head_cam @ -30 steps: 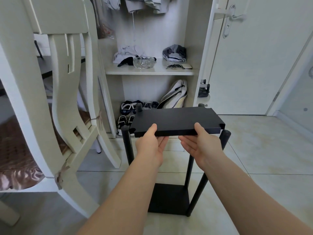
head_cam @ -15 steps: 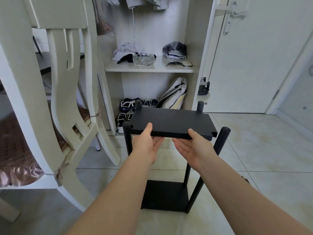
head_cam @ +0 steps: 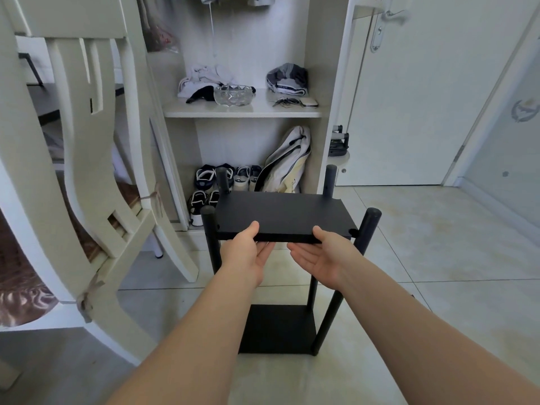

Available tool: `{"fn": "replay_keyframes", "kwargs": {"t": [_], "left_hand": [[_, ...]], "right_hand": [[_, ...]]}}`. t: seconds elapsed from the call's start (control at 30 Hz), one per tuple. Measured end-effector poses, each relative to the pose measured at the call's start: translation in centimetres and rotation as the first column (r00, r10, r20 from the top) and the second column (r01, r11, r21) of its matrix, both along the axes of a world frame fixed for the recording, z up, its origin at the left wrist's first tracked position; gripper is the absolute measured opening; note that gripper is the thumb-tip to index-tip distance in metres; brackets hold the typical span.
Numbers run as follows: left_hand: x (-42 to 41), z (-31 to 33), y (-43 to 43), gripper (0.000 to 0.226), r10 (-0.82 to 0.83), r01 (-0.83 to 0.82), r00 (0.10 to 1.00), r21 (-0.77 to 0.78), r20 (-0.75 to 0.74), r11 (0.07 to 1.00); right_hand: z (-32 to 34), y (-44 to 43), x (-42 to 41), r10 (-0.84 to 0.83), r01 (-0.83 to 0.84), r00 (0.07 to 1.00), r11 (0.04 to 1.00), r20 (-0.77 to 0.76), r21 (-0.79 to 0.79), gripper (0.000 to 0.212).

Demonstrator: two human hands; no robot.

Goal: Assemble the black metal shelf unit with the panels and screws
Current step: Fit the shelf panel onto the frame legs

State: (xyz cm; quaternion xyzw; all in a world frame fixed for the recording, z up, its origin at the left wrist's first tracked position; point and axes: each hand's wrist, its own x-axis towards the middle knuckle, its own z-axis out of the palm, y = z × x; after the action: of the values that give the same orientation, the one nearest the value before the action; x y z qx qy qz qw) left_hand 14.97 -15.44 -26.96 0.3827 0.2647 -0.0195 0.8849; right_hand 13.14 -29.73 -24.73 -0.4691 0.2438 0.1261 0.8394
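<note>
Left hand (head_cam: 248, 254) and right hand (head_cam: 324, 257) each pinch black panel (head_cam: 282, 214) near edge, thumb on top, fingers under; panel sits level between four posts (head_cam: 368, 229), high above bottom panel (head_cam: 277, 328). Keep it level, ease its corners down all posts evenly, don't let one side jam

Chair (head_cam: 73, 171) — glass bowl (head_cam: 233, 95) on shelf (head_cam: 242, 114).

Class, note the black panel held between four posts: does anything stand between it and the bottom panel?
Nothing visible does. The left hand and right hand grip the panel at its front edge, fingers beneath it. Between the posts, the way down to the bottom panel looks free, though the panel hides part.
</note>
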Motion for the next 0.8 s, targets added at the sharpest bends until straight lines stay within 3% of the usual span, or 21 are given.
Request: {"fn": "replay_keyframes", "kwargs": {"t": [0.27, 0.5, 0.63, 0.73, 0.8], "left_hand": [[-0.2, 0.2, 0.0, 0.011, 0.030, -0.031, 0.999, -0.053, -0.025, 0.998], [-0.5, 0.0, 0.5, 0.034, 0.042, -0.044, 0.999, -0.093, -0.025, 0.995], [-0.7, 0.2, 0.9, 0.036, 0.067, -0.070, 0.997, -0.117, -0.034, 0.991], [-0.7, 0.2, 1.3, 0.034, 0.067, -0.071, 0.997, -0.142, -0.036, 0.987], [-0.8, 0.0, 1.5, 0.034, 0.056, -0.062, 0.997, -0.148, -0.044, 0.987]], "right_hand": [[-0.4, -0.2, 0.6, 0.039, -0.039, 0.999, 0.999, -0.002, -0.016, 0.032], [-0.7, -0.1, 0.9, 0.088, -0.087, 0.996, 0.995, 0.025, -0.052, 0.033], [-0.1, -0.8, 0.7, 0.141, -0.132, 0.990, 0.940, 0.007, -0.314, 0.038], [1.2, -1.9, -0.1, 0.273, -0.255, 0.960, 0.777, -0.058, -0.575, 0.040], [2.4, -2.4, -0.8, 0.328, -0.253, 0.944, 0.655, -0.033, -0.713, 0.033]]}}
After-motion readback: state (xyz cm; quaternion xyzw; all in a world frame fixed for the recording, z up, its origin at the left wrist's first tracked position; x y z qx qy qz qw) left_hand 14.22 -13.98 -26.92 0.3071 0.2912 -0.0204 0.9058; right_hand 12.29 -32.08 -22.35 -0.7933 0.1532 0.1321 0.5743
